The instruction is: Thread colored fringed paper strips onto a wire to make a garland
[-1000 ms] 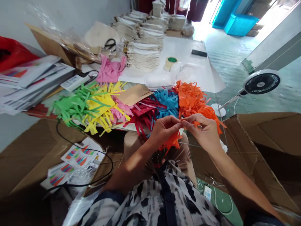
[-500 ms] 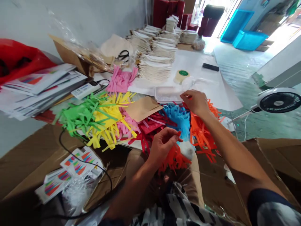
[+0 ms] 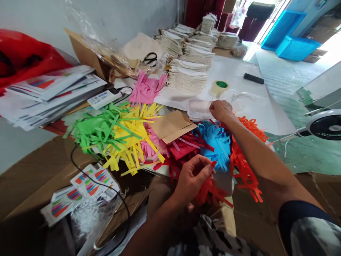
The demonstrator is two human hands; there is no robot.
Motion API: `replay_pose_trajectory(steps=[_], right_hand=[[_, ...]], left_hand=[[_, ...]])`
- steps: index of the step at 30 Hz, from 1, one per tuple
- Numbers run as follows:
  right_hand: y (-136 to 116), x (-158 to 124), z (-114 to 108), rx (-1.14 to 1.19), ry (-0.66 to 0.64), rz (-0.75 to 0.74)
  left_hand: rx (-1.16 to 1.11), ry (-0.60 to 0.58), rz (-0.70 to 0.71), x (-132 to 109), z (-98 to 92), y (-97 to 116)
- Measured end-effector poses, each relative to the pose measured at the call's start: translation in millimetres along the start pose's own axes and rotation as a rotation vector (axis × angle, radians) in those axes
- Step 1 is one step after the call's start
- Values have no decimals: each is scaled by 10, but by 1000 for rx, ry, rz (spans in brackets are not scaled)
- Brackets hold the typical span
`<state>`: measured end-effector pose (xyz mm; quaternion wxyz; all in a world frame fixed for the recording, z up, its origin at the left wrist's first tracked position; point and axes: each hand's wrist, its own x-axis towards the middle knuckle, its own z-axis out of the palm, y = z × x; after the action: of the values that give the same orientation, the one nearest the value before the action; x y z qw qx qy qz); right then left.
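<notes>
My left hand (image 3: 192, 177), thumb and fingers pinched together, holds a red paper tassel (image 3: 210, 192) by its top; the cut strips hang down over my lap. My right hand (image 3: 221, 109) is at the right part of a shallow clear plastic tray (image 3: 191, 111) on the table, its fingers bent and pressed together. Whatever they hold, if anything, is hidden. Under and beside my right forearm lie blue fringed paper (image 3: 214, 142) and orange fringed paper (image 3: 243, 167). Dark red fringed paper (image 3: 183, 147) lies just behind my left hand.
Yellow fringe (image 3: 130, 133), green fringe (image 3: 93, 131) and a brown envelope (image 3: 173, 124) cover the table's near edge. Behind stand stacked off-white bundles (image 3: 188, 74), a tape roll (image 3: 220, 88) and scissors (image 3: 150, 58). A fan (image 3: 326, 124) is at right; a black cable (image 3: 99, 183) hangs at left.
My right hand has moved from the tray's right edge to over its right part. My left hand keeps its pinch on the red paper tassel. The view has shifted left.
</notes>
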<state>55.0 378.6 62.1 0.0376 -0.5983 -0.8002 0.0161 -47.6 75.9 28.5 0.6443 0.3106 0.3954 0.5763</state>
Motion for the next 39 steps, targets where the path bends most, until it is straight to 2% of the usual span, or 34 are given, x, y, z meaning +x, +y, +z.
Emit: replay_pose_trajectory(steps=[3,5,7,9,11,14,19,24,28,35,39], right_hand=[[37,-319,-212,39,95,-35],[48,-734,-369,132,164,-105],[46,-1282,-507,409,268,-278],[35,-1865,-609,641,262,-397],[29,-2366,-669,773,228,-445],[53,-2834,-700,835,184,-471],[153,-3104,-702,842,180,-440],[207,-3285,-734,731,195,-396],[237,-3392,-754,614,228,-474],[255,-3509,-721,573,252,-490],[251,-3535,-666,539,261,-497]], left_hand=[[23,79,58,-4,10,29],[57,123,103,-24,27,61],[109,149,144,-70,56,94],[172,150,180,-145,97,121],[233,130,204,-240,152,133],[302,81,235,-384,245,117],[386,33,287,-531,352,48],[622,18,482,-617,371,67],[811,-54,594,-683,369,113],[796,-113,520,-735,385,104],[739,-70,443,-752,419,49]])
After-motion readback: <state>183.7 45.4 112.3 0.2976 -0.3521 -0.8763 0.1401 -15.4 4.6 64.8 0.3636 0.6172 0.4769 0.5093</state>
